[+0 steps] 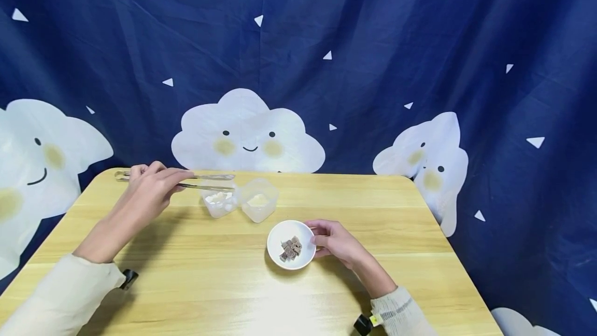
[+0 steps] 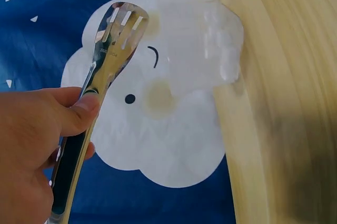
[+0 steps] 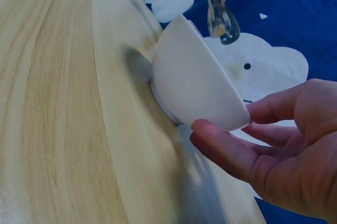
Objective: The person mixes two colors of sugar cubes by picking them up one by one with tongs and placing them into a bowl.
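Observation:
My left hand (image 1: 151, 188) grips metal tongs (image 1: 210, 187) with slotted ends, its thumb and fingers on the dark handle. The tongs lie level above the left of two translucent containers, their ends overlapping its rim in the head view. Inside this left container (image 1: 217, 206) are white pieces. Beside it stands the right container (image 1: 258, 211), holding something pale yellow. With thumb and fingers at the rim, my right hand (image 1: 336, 242) holds a white bowl (image 3: 200, 77) by its right side. Several brown chunks (image 1: 291, 248) lie in the bowl. In the left wrist view, the tong ends (image 2: 118, 40) look close together.
The light wooden table (image 1: 224, 284) ends at its back edge just behind the containers. A dark blue curtain (image 1: 289, 66) with white clouds hangs behind it. Small black wrist devices (image 1: 129, 279) sit at both sleeves.

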The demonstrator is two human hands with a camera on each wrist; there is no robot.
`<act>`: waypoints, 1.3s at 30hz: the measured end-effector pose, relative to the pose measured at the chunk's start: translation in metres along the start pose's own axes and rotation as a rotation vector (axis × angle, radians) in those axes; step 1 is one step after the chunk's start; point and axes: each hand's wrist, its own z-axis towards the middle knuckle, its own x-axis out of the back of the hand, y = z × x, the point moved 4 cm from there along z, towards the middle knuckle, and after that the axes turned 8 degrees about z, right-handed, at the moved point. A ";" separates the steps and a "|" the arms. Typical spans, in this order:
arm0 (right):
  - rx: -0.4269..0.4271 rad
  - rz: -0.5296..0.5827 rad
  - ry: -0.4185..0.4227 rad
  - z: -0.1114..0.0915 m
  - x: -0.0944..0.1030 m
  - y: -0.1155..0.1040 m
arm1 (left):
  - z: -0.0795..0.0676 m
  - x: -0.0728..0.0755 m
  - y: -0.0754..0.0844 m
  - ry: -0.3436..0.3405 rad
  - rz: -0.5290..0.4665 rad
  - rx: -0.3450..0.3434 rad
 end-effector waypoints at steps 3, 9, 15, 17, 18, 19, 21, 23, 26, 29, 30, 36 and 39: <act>0.001 -0.001 0.000 0.000 0.000 0.000 | -0.001 -0.003 -0.003 -0.007 0.005 0.004; 0.000 0.001 0.000 0.000 0.000 0.000 | -0.003 -0.012 -0.008 -0.045 0.018 0.009; 0.001 0.004 -0.004 -0.002 0.001 0.000 | -0.002 -0.022 -0.011 -0.121 0.019 0.015; 0.001 0.004 -0.003 -0.002 0.001 0.000 | -0.002 -0.025 -0.011 -0.148 0.021 0.015; 0.001 0.005 -0.003 -0.002 0.001 0.000 | -0.001 -0.026 -0.012 -0.159 0.022 0.015; 0.001 0.004 -0.002 -0.002 0.001 0.000 | -0.001 -0.027 -0.012 -0.171 0.024 0.015; 0.001 0.004 -0.001 -0.002 0.001 0.000 | 0.000 -0.030 -0.013 -0.198 0.025 0.017; 0.001 0.003 0.000 -0.002 0.001 0.000 | 0.000 -0.032 -0.013 -0.226 0.029 0.017; -0.001 0.001 0.001 -0.002 0.000 0.000 | 0.001 -0.036 -0.013 -0.275 0.034 0.020; -0.001 -0.002 0.002 -0.001 0.000 0.000 | 0.002 -0.040 -0.013 -0.307 0.037 0.021; -0.001 -0.003 0.002 -0.001 0.000 -0.001 | 0.003 -0.041 -0.013 -0.310 0.040 0.022; 0.001 -0.006 0.007 -0.001 0.000 -0.001 | 0.007 -0.045 -0.013 -0.305 0.051 0.003; 0.001 -0.008 0.008 -0.002 0.000 -0.001 | 0.009 -0.045 -0.011 -0.318 0.058 -0.007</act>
